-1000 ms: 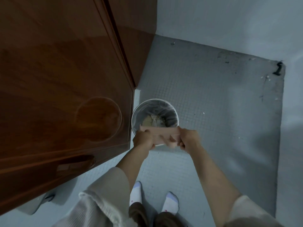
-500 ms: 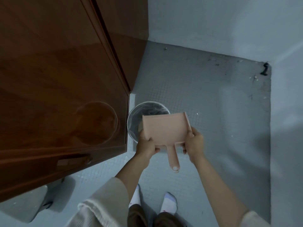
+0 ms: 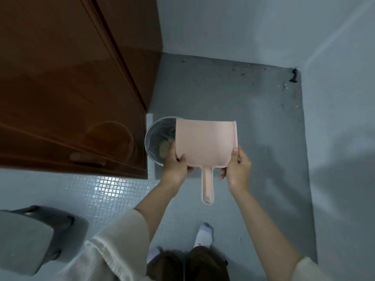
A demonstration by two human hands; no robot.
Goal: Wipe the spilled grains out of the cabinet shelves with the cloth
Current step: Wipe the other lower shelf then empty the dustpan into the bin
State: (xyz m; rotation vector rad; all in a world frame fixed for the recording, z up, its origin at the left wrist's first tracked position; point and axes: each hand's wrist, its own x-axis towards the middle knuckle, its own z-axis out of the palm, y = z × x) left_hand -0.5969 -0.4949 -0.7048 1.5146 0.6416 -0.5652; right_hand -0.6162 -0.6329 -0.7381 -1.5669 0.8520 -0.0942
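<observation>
A pink plastic dustpan [image 3: 205,142] is held level above the floor, its handle pointing back toward me. My left hand [image 3: 176,165] grips its left rear corner and my right hand [image 3: 236,168] grips its right rear corner. The pan surface looks bare. Below and left of it stands a round bin [image 3: 156,136] lined with a clear bag, with some scraps inside, partly hidden by the pan. The brown wooden cabinet [image 3: 71,88] rises at the left. No cloth is in view.
The floor [image 3: 233,94] is small grey tiles with dark specks near the far wall [image 3: 243,27]. A grey stool or seat [image 3: 26,240] sits at lower left. My socked feet [image 3: 205,234] stand below the dustpan.
The dustpan was tipped down into the bin a second ago; it has since been swung up and levelled out. The view has shifted back and upward.
</observation>
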